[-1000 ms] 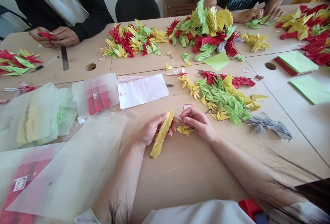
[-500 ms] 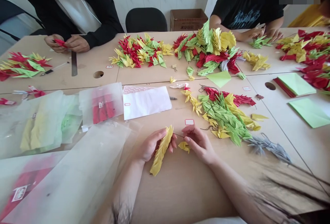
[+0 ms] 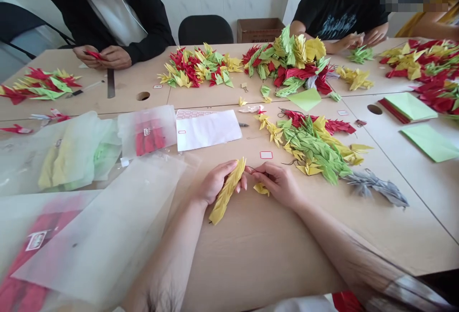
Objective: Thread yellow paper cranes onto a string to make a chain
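My left hand is closed around a string of nested yellow folded-paper pieces, which slants with its upper end away from me. A thin dark thread runs from near that upper end to my right hand, whose thumb and fingers pinch it. Partly hidden below the right fingers, a small yellow folded piece is close to the table. Beyond the right hand lie bundled green paper strings, with loose yellow pieces at their edge.
Translucent bags cover the left side, beside a white sheet and a pen. A grey bundle lies at right, near green paper squares. Across the table, two people handle folded paper behind colourful piles.
My right fingers have closed in on the thread and come slightly nearer the yellow string. The left hand keeps its hold. The whole view has shifted a little.
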A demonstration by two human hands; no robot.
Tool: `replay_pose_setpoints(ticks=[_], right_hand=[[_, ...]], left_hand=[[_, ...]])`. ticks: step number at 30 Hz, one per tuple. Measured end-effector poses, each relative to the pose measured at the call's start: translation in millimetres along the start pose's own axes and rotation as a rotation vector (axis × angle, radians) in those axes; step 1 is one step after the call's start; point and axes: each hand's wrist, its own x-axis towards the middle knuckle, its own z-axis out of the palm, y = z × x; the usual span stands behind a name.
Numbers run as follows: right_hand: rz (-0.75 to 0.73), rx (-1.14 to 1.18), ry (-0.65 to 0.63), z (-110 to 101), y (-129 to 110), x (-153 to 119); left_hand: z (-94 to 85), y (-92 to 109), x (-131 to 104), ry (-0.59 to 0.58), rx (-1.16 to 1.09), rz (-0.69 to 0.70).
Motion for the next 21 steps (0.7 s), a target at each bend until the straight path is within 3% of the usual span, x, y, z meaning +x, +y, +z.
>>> replay_pose_setpoints(ticks=[5, 11, 16, 18, 21], right_hand=[[0.014, 0.022, -0.021, -5, -5, 0], [0.036, 0.154, 0.047, -6, -2, 3], [0.186, 0.319, 0.046, -3, 8, 8], [0.226, 0.311, 0.06, -3, 9, 10], [0.155, 0.202, 0.095, -7, 7, 11]], left_hand=[[0.7, 1, -1, -0.009, 0.051, 0.017], [1.9, 7, -4, -0.114, 0.201, 0.016], [4.8, 8, -2, -0.118, 0.279, -0.023], [4.6, 7, -1, -0.097, 0.27, -0.037], [2.8, 6, 0, -0.083, 0.256, -0.028]])
